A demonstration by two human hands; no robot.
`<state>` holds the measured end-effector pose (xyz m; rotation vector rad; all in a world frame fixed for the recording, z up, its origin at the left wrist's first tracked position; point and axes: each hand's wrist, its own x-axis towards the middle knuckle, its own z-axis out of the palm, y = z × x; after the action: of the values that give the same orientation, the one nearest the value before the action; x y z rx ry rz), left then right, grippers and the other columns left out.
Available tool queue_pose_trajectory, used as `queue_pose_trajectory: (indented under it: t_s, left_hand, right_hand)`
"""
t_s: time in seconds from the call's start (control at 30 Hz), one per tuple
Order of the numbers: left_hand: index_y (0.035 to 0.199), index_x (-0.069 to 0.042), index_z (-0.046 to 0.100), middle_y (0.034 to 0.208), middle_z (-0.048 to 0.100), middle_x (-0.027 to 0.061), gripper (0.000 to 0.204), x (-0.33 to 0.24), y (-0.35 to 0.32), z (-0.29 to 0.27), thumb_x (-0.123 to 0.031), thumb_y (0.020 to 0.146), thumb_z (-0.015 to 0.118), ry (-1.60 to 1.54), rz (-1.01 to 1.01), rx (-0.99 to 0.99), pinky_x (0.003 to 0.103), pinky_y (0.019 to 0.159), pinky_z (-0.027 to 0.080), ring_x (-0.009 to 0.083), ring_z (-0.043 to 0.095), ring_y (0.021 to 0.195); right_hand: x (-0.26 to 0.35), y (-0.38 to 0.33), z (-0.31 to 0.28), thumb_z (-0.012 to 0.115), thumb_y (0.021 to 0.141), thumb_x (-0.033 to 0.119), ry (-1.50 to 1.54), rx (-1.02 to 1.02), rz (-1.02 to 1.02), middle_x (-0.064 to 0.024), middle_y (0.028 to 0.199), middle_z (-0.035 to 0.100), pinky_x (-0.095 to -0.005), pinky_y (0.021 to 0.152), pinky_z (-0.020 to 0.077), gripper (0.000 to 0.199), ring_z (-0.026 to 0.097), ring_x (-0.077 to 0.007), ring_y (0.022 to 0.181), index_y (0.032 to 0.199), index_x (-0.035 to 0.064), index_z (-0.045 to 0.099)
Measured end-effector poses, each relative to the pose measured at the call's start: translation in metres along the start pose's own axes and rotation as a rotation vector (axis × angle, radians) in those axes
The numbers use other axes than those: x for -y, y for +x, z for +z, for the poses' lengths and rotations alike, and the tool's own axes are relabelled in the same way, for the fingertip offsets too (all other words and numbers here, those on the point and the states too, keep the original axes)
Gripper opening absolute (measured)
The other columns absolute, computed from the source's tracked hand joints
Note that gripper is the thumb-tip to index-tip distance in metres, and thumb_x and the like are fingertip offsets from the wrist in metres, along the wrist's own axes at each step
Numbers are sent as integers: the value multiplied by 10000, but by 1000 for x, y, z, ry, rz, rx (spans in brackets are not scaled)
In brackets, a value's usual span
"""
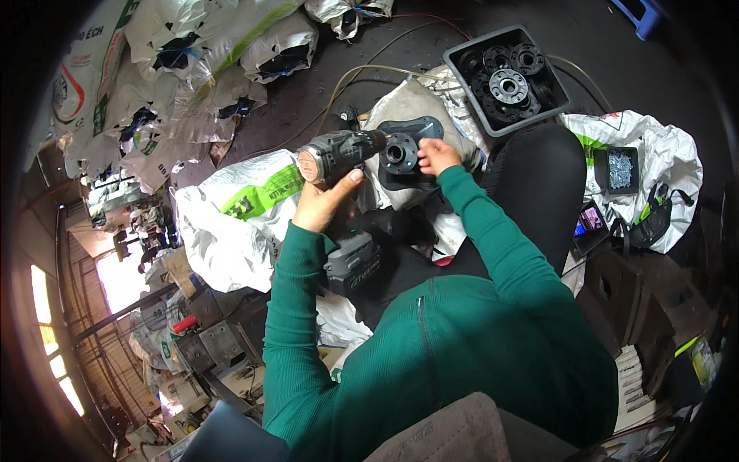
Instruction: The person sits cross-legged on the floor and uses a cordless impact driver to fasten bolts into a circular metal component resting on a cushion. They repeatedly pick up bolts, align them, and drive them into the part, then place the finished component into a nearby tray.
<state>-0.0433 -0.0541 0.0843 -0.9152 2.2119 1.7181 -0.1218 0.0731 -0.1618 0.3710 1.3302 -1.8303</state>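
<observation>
Gray bin (531, 121) of round parts (527, 58), tray (597, 171) of screws (620, 166) to its right, left hand (327, 203) clasping drill (339, 152) to its left, right hand (439, 157) half-curled at disc (399, 155), hold unclear

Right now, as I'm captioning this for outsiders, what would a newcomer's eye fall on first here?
Most likely the green top, filling the lower middle. Next, the power drill in the left hand near the centre, its front end by a dark round flange, with the right hand at the flange's other side. Toward the upper right, a grey bin of round parts stands out.
</observation>
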Motion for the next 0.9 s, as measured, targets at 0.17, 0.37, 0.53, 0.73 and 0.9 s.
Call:
queue_pose_trajectory:
  t_s: [0.17,0.37,0.53,0.73,0.9]
  left_hand:
    - [1030,-22,559,738,576,20,342,-1,-26,11,-218,792,708,39,-6,114,241,438,421,90,515,508]
    - [1109,1,554,1008,611,65,443,8,-38,18,-218,768,733,248,222,74,299,819,450,152,563,899]
    - [1108,4,556,1018,615,75,449,10,-42,13,-220,763,737,288,202,7,295,817,454,152,573,909]
    - [1115,4,554,1022,618,83,462,6,-45,8,-229,761,738,322,235,-20,300,822,456,161,580,912]
    - [1106,-3,566,1009,627,88,453,6,-43,10,-242,761,737,337,255,-15,304,815,460,168,589,902]
  right_hand:
    - [46,-36,-16,404,953,334,584,472,38,-117,1094,591,-346,831,497,435,595,-194,960,1201,-12,494]
    - [54,-49,-13,451,931,163,606,516,21,-155,1194,543,-352,895,470,367,543,-238,1104,1253,-13,449]
    - [52,-49,-7,454,911,65,772,639,18,-155,1207,531,-345,880,487,368,545,-243,1102,1268,-17,421]
    - [52,-49,-2,474,899,56,814,567,60,-151,1195,537,-372,864,499,351,547,-251,1098,1245,6,438]
    - [48,-47,-2,473,901,56,860,565,93,-129,1175,558,-351,851,503,343,566,-236,1070,1240,10,449]
